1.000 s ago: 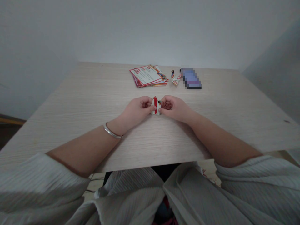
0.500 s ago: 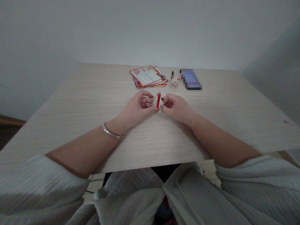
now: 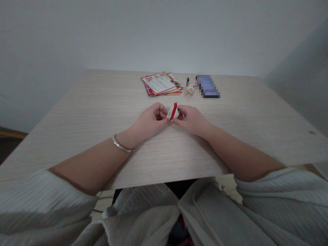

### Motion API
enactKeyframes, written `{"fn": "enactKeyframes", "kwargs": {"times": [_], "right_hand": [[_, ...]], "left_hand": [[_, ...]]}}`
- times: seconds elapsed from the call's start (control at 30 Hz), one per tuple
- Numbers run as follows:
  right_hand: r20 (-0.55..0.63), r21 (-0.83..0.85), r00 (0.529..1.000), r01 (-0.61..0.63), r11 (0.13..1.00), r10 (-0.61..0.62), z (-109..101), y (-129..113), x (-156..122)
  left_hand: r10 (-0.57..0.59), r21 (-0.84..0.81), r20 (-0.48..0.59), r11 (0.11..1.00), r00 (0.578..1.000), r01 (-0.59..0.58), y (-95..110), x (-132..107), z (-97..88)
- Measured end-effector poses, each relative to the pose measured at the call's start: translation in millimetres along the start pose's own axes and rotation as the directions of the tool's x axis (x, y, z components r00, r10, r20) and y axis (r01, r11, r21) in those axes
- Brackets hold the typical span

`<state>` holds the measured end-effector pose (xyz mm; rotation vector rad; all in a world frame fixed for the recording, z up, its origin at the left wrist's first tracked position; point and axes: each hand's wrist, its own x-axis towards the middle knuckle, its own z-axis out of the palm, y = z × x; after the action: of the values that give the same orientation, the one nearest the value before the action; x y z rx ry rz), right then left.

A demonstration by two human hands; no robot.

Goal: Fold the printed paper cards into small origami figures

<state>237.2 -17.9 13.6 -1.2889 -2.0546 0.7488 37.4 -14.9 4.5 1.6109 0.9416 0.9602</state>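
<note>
A small folded piece of paper [image 3: 173,111], white with a red stripe running up its face, is held between my two hands above the middle of the table. My left hand [image 3: 154,118] pinches its left side, with the thumb at the lower edge and the fingers curled behind. From the right, my right hand [image 3: 192,119] grips the other side, its thumb pressed near the bottom of the red stripe. A bit of coloured print shows by the right fingertips. The back of the folded paper is hidden.
Beyond my hands, a pile of printed sheets [image 3: 162,84] lies on the pale wooden table [image 3: 102,102]. Right of it is a folded paper bird [image 3: 190,89], close to a pixelated phone [image 3: 208,86]. A wall [image 3: 164,37] stands behind the table.
The folded paper has tilted so its red stripe leans to the right. My right thumb has slid left along its lower edge, and the left fingers have curled in closer.
</note>
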Motion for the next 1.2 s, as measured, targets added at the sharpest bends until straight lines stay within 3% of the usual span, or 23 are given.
{"fn": "enactKeyframes", "kwargs": {"times": [0.17,0.27,0.4,0.53,0.77,0.87,0.97,1.03,1.2], "right_hand": [[-0.082,-0.188,0.993,0.072,0.980,-0.088,0.1,-1.4,-1.6],[-0.069,-0.208,0.988,0.121,0.971,-0.138,0.4,-1.7,-3.2],[-0.037,0.044,0.992,0.122,0.992,-0.121,-1.5,1.1,-2.7],[-0.059,0.414,0.998,0.019,0.910,0.006,-2.6,5.7,0.8],[0.003,0.599,0.999,-0.037,0.800,0.043,2.0,2.8,3.4],[-0.015,0.575,0.998,-0.036,0.817,0.055,5.1,4.2,3.8],[-0.076,0.459,0.996,-0.011,0.888,0.052,7.5,5.4,3.0],[-0.140,0.372,0.990,0.022,0.928,0.033,8.2,4.2,2.1],[-0.269,0.271,0.962,0.120,0.955,-0.044,7.0,-4.1,-0.5]], "left_hand": [[0.043,-0.006,-0.059,0.999,0.997,-0.043,-0.7,0.7,1.6],[0.037,0.030,-0.106,0.999,0.994,-0.034,-0.2,2.9,0.8],[0.022,0.056,-0.120,0.998,0.993,-0.015,1.7,3.6,-0.1],[0.022,0.097,-0.112,0.995,0.993,-0.011,2.6,2.5,0.4],[0.014,0.118,-0.091,0.993,0.996,-0.003,4.7,-0.3,1.3],[0.048,0.204,-0.156,0.979,0.987,-0.015,6.0,-1.8,0.6],[0.192,0.380,-0.221,0.920,0.956,-0.097,6.4,-2.0,0.0],[0.212,0.406,-0.164,0.905,0.963,-0.130,7.1,-2.3,0.7],[0.136,0.239,-0.042,0.963,0.990,-0.122,9.3,-5.3,4.6]]}}
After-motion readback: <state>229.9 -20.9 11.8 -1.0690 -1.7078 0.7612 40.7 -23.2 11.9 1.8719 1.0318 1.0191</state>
